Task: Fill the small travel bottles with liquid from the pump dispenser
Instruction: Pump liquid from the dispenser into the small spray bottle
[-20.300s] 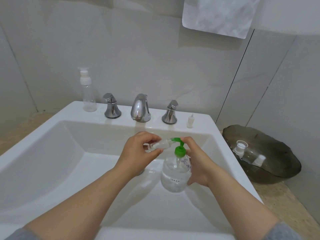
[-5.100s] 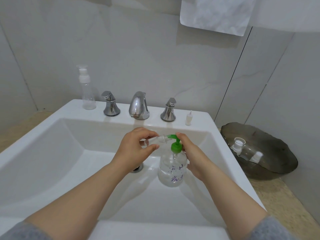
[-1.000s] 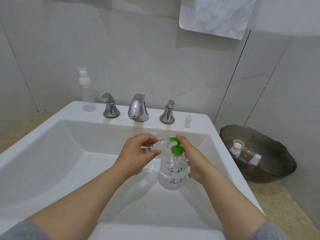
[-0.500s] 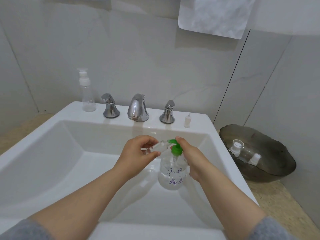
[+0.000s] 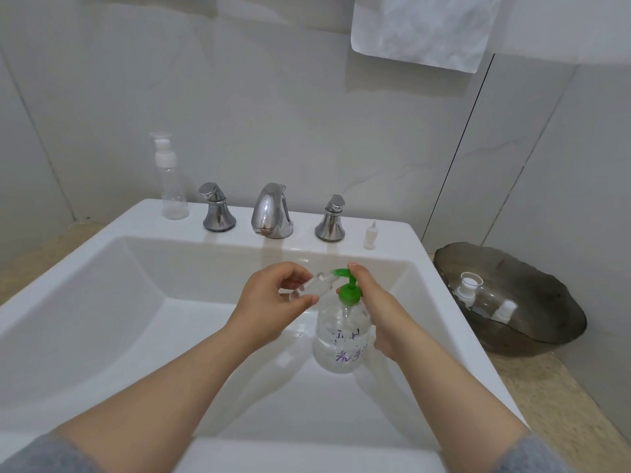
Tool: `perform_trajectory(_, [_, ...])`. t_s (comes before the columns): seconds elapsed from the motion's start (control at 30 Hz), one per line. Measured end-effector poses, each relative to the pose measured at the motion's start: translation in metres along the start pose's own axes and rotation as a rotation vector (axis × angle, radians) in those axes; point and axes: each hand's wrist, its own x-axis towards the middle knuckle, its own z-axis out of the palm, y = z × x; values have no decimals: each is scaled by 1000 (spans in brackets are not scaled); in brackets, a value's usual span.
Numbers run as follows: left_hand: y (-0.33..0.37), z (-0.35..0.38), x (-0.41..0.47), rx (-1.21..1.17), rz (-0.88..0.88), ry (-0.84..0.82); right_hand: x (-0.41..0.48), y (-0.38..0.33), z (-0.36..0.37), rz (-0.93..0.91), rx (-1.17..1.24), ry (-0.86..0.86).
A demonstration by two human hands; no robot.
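Over the white sink basin (image 5: 102, 302) my right hand (image 5: 379, 315) grips a clear pump dispenser (image 5: 341, 339) with a green pump head; its forefinger rests on top of the pump. My left hand (image 5: 269, 305) pinches a small clear travel bottle (image 5: 312, 288), tilted, with its mouth up against the green nozzle. The dispenser holds clear liquid and has purple writing on its side.
A tall empty spray bottle (image 5: 169, 179) stands on the sink ledge at the back left, beside the chrome tap (image 5: 272, 211) and its two handles. A small white cap (image 5: 370, 235) sits at the ledge's right. A dark bowl (image 5: 532, 322) on the right counter holds more small bottles.
Hands and bottles have stayed almost in place over the last second. The green pump head has risen and dipped slightly under my right forefinger.
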Motion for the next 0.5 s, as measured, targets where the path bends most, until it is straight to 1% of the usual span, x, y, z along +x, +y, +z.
perform_trajectory(0.3, [1,1,-1,7,12,1,-3,-2,1,25,-8,-22])
perform_trajectory(0.5, [-1,0,-2,40,7,-9,-8,-7,3,-22,1,4])
